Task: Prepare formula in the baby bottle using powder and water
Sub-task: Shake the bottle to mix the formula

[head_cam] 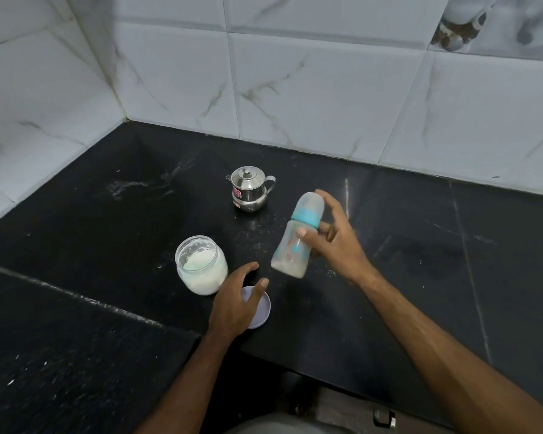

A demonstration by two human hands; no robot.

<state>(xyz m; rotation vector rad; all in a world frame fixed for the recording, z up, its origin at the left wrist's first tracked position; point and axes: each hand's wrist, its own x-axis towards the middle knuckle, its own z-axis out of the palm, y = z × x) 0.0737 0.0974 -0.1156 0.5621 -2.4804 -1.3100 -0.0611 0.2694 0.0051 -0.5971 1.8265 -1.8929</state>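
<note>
My right hand grips a clear baby bottle with a teal collar and a cap on top. The bottle is lifted off the black counter and tilted, with pale milky liquid at its bottom. An open glass jar of white powder stands to the left of it. My left hand hovers with fingers spread over the jar's pale lid, which lies flat on the counter just right of the jar. A small lidded steel pot stands farther back.
White marble-look tiles form the back wall and the left wall, meeting in a corner. The counter's front edge steps inward below my left forearm. Powder specks dot the counter around the jar and the bottle.
</note>
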